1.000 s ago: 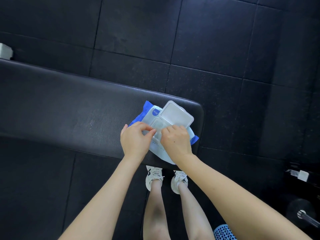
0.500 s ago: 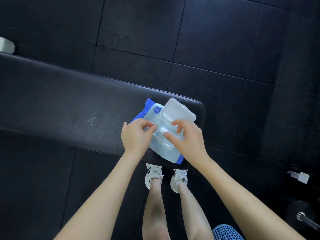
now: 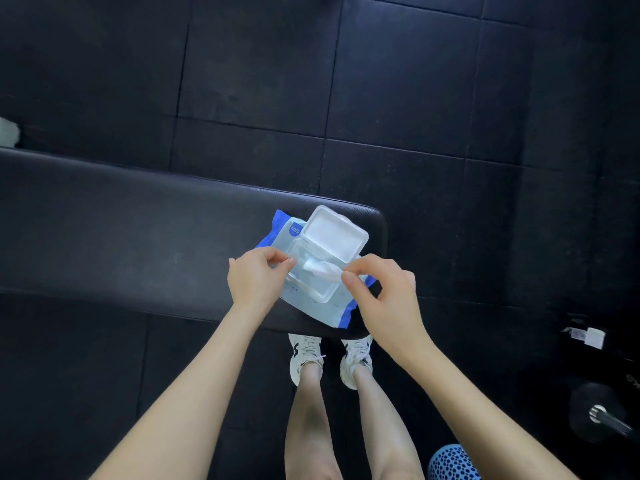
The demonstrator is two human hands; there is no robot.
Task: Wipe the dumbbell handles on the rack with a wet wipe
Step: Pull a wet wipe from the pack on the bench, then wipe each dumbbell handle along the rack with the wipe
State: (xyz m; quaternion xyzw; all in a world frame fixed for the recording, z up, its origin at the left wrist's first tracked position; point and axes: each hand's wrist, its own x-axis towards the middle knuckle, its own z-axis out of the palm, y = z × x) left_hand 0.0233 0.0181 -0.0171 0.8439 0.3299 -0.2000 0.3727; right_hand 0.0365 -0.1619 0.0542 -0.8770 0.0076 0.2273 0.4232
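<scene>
Wipe pack lies at the right end of the black padded worktop, turned at an angle, blue edges showing at its far-left and near-right corners. Its clear lid is flipped open and points away from you.

Your left grip sits on the left side of the pack. Fingers are curled and the tips are pressed together on the rim of the opening. How much of the rim it holds is hidden under the fingers.

Your right grip pinches the tip of a wet wipe between thumb and forefinger, with the other fingers loosely curled. The wipe is partly out, a short crumpled white tongue from the opening to your fingertips. The rest is inside the pack, out of sight.

Print on the pack is too small to read, apart from a round blue badge near the lid hinge.

Below the worktop edge are your two white shoes on the dark rubber-tile floor. At lower right there is a dumbbell — a black round end and a stub of metal bar, cut off by the frame edge. Whether it sits on a rack you cannot tell. Above it, small white tags on something dark are hard to make out.

At the far left edge, a pale object is cut off. At the bottom edge, a blue dotted shape is also cut off.
</scene>
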